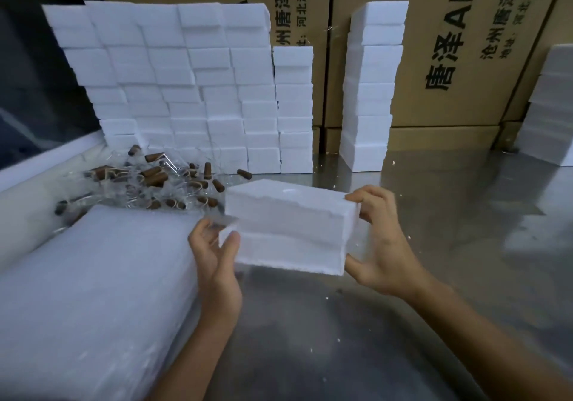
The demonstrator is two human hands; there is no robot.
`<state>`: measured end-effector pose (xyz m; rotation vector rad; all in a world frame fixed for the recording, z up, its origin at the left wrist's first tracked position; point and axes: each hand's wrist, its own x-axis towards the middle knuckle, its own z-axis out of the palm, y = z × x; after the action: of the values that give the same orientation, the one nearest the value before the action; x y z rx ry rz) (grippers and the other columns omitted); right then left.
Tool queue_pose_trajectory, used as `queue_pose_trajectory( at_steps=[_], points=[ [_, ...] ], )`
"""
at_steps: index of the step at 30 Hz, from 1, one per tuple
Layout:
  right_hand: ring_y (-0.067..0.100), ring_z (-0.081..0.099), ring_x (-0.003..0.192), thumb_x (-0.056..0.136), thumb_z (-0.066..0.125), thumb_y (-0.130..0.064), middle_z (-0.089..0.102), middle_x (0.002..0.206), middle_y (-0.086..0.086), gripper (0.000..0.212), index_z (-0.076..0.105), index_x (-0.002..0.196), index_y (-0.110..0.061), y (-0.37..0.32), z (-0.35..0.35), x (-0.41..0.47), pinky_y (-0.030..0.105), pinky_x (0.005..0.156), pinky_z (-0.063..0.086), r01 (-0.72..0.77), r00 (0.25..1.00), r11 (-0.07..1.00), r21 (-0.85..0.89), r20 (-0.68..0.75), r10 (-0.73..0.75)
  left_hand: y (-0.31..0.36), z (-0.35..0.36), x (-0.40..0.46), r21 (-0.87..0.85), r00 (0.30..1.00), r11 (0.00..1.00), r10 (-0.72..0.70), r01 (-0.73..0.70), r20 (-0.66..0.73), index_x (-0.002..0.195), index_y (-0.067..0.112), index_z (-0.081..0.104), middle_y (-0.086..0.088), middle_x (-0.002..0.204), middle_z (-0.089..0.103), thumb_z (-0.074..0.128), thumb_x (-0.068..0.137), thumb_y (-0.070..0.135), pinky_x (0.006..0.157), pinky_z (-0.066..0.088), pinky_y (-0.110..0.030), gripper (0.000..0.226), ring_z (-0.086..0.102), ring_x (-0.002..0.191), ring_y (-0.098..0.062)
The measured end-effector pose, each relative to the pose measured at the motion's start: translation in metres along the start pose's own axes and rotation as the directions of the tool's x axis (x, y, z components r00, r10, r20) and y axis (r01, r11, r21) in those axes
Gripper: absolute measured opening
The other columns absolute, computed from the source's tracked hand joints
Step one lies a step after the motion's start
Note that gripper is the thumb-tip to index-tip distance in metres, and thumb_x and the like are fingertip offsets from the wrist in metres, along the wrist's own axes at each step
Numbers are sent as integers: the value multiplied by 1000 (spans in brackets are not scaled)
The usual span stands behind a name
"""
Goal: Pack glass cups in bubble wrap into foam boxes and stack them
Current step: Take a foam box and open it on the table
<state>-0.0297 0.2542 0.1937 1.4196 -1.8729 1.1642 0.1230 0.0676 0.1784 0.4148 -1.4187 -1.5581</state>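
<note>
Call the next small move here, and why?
Probably carry the closed foam box forward onto the shortest column of the stacked wall. Both the left hand and right hand hold it by its ends, above the floor, lid seated, and that column sits lower than its neighbours.

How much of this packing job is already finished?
Much looks done: a wall of stacked foam boxes stands at the back, though I can't see inside them. In hand: the left hand and right hand hold one closed foam box. Left: loose glass cups and bubble wrap.
</note>
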Motion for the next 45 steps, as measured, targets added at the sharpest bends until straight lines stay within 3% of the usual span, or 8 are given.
queue_pose_trajectory(
  at_steps=[8, 14, 21, 27, 30, 35, 38, 45],
  points=[
    [18, 38, 138, 66, 91, -22, 32, 148, 5, 95, 33, 142, -18, -2, 7, -29, 48, 104, 46, -82, 987, 996, 45, 143, 74, -3, 3, -11, 143, 997, 989, 20, -31, 79, 110, 25, 63, 6, 104, 72, 62, 83, 41, 81, 55, -35, 31, 68, 99, -17],
    [12, 38, 105, 65, 83, -14, 25, 133, -2, 113, 17, 155, -33, -8, 8, -33, 36, 87, 52, -211, 974, 954, -213, 42, 225, -3, 5, -8, 196, 998, 979, 47, -52, 29, 90, 25, 54, 13, 82, 67, 67, 81, 47, 67, 52, -20, 27, 65, 77, -3],
    [6, 40, 125, 68, 86, -26, 32, 147, -13, 123, 4, 159, -32, -12, -1, -36, 12, 89, 42, -298, 918, 954, 46, 289, 273, -6, 2, -4, 219, 999, 976, 7, -15, 38, 95, 28, 54, 8, 96, 66, 74, 85, 32, 57, 48, -11, 23, 63, 76, 5],
    [2, 27, 145, 55, 95, -48, 11, 160, -27, 145, -16, 147, -59, -27, -15, -33, 31, 114, 37, -501, 764, 827, 257, 579, 283, 1, -4, 3, 237, 991, 970, -87, 60, 104, 95, 33, 57, 10, 95, 68, 74, 69, 41, 65, 49, -25, 32, 64, 85, -10],
    [-1, 54, 121, 65, 87, -43, 43, 141, -29, 126, -8, 144, -65, -31, -24, -34, 19, 99, 47, -584, 703, 739, 334, 663, 256, 5, -9, 9, 196, 978, 976, -132, 98, 164, 90, 25, 60, 11, 81, 71, 74, 78, 27, 58, 48, -20, 19, 67, 74, -9],
    [1, 46, 119, 80, 41, -58, 49, 131, -21, 79, 26, 148, -21, -28, -4, -16, 16, 89, 39, -707, 702, 626, 331, 436, 563, 7, -8, 11, 177, 946, 971, -202, 160, 252, 76, 19, 58, 13, 62, 66, 70, 82, 24, 47, 43, -15, 14, 62, 56, -4],
    [1, 33, 140, 91, 28, -72, 29, 155, -24, 73, 15, 156, -40, -28, 0, -18, 36, 113, 36, -699, 714, 624, 349, 370, 594, 7, -6, 10, 182, 934, 968, -220, 173, 281, 82, 14, 60, 15, 58, 64, 64, 89, 14, 46, 43, -12, 8, 60, 51, 0],
    [-5, 27, 143, 95, 29, -67, 31, 155, -28, 60, 31, 151, -46, -28, 7, -31, 39, 123, 22, -723, 689, 622, 301, 245, 682, 3, -1, 2, 284, 954, 946, -217, 154, 205, 101, 26, 61, 6, 102, 73, 70, 85, 39, 78, 55, -37, 23, 70, 93, -16]
  ],
)
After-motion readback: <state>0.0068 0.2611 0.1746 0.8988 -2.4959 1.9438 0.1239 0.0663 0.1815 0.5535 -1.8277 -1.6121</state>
